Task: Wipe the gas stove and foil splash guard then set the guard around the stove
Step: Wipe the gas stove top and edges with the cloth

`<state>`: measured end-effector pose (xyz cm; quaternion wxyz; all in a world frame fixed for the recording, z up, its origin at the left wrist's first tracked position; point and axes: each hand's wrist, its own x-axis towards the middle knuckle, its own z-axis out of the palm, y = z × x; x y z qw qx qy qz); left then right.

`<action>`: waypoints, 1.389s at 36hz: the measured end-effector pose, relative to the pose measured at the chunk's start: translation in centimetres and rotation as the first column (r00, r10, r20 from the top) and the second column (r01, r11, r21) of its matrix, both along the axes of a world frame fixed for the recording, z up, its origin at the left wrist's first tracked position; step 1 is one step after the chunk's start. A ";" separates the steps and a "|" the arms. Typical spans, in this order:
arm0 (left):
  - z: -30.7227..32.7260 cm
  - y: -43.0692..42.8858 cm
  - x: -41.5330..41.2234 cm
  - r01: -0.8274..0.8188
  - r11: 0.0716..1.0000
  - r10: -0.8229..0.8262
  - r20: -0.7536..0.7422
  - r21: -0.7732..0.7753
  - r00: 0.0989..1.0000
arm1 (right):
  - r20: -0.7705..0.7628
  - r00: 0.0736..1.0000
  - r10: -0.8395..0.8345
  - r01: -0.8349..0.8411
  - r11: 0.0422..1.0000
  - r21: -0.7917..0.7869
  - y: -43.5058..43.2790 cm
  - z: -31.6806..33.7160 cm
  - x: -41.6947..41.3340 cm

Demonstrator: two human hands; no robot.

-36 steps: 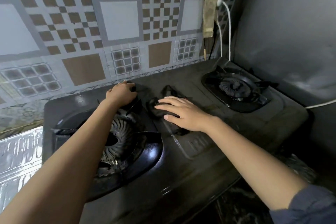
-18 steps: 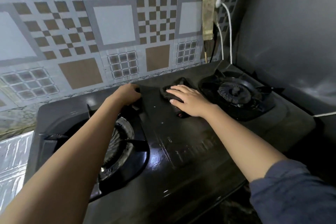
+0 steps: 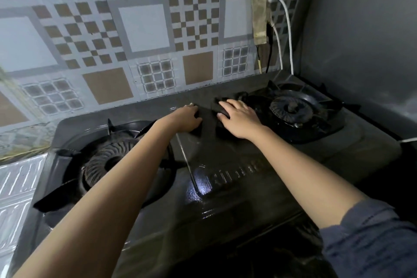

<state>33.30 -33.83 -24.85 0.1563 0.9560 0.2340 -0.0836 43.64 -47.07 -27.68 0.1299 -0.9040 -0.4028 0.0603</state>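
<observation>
A black two-burner gas stove (image 3: 225,160) fills the counter, its top wet and shiny in the middle. My right hand (image 3: 241,119) lies flat on a dark cloth (image 3: 220,106), pressing it onto the stove top near the back, just left of the right burner (image 3: 293,108). My left hand (image 3: 185,118) rests curled on the stove top close beside it, past the left burner (image 3: 106,162); whether it grips anything is hidden. The embossed silver foil splash guard (image 3: 15,187) lies at the far left, beside the stove.
A patterned tiled wall (image 3: 140,36) stands right behind the stove. A grey wall (image 3: 361,29) closes in on the right. A white plug and cable (image 3: 286,29) hang in the back corner next to a brownish strip (image 3: 258,2). Another white cable (image 3: 408,140) shows at the right edge.
My right hand has slid the cloth from the stove's middle toward the back and right, nearer the right burner. My left hand stayed by the back of the left burner.
</observation>
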 end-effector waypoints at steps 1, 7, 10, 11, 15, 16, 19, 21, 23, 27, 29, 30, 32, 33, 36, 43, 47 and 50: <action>-0.2 0.0 -0.3 0.002 1.000 -0.002 0.002 0.004 1.000 | 0.002 1.000 -0.011 0.011 1.000 0.009 -0.2 -0.1 -0.2; -0.7 0.2 -2.4 0.016 1.000 -0.016 0.003 0.003 1.000 | 0.028 0.989 -0.145 0.143 0.987 0.070 -0.2 -0.8 -2.9; -0.7 0.1 -3.2 0.019 1.000 -0.019 -0.022 0.017 1.000 | 0.027 0.980 -0.199 0.197 0.978 0.062 0.2 -0.7 -4.3; -0.6 0.2 -3.5 0.019 1.000 -0.018 -0.029 0.023 0.999 | 0.027 0.978 -0.207 0.205 0.977 0.060 0.3 -0.6 -4.6; -0.6 0.7 -4.4 0.031 0.999 -0.029 -0.048 0.037 0.998 | 0.023 0.978 -0.208 0.206 0.977 0.059 0.5 -0.5 -6.1; -0.6 0.7 -4.5 0.039 0.998 -0.037 -0.049 0.039 0.998 | 0.024 0.978 -0.209 0.207 0.977 0.059 0.5 -0.5 -6.6; -0.7 0.8 -4.9 0.063 0.997 -0.061 -0.048 0.039 0.997 | 0.027 0.975 -0.219 0.217 0.974 0.059 0.8 -0.5 -7.8; -0.7 1.0 -5.1 0.074 0.997 -0.072 -0.047 0.032 0.996 | 0.023 0.974 -0.226 0.224 0.973 0.060 1.0 -0.5 -8.5; -0.7 1.3 -5.3 0.088 0.996 -0.087 -0.044 0.033 0.995 | 0.020 0.973 -0.231 0.229 0.971 0.063 1.1 -0.4 -9.2; -0.6 1.5 -5.7 0.131 0.991 -0.129 -0.033 0.040 0.991 | 0.023 0.972 -0.235 0.233 0.970 0.064 1.4 -0.4 -10.7; -0.6 1.8 -5.7 0.145 0.989 -0.144 -0.033 0.042 0.989 | 0.025 0.972 -0.234 0.232 0.971 0.065 1.5 -0.5 -11.4; -0.6 2.0 -5.8 0.151 0.988 -0.150 -0.031 0.040 0.988 | 0.023 0.972 -0.233 0.231 0.971 0.067 1.5 -0.5 -11.8; -0.7 2.2 -5.8 0.163 0.986 -0.162 -0.024 0.036 0.986 | 0.022 0.971 -0.237 0.235 0.969 0.075 1.5 -0.6 -12.4; -0.7 2.2 -5.8 0.170 0.985 -0.169 -0.018 0.037 0.985 | 0.024 0.971 -0.239 0.236 0.969 0.078 1.5 -0.7 -12.8; -0.9 2.3 -5.9 0.191 0.981 -0.191 0.002 0.040 0.982 | 0.032 0.972 -0.231 0.227 0.970 0.085 1.4 -0.8 -13.8; -0.8 2.5 -5.9 0.224 0.974 -0.225 0.020 0.034 0.974 | 0.064 0.985 -0.163 0.157 0.984 0.085 0.5 -1.0 -16.1; -0.8 2.7 -5.8 0.232 0.972 -0.233 0.022 0.036 0.972 | 0.072 0.991 -0.114 0.107 0.990 0.088 -0.5 -1.3 -17.4; -0.8 2.5 -5.9 0.236 0.971 -0.237 0.026 0.037 0.971 | 0.079 0.996 -0.036 0.028 0.995 0.095 -1.9 -1.3 -18.1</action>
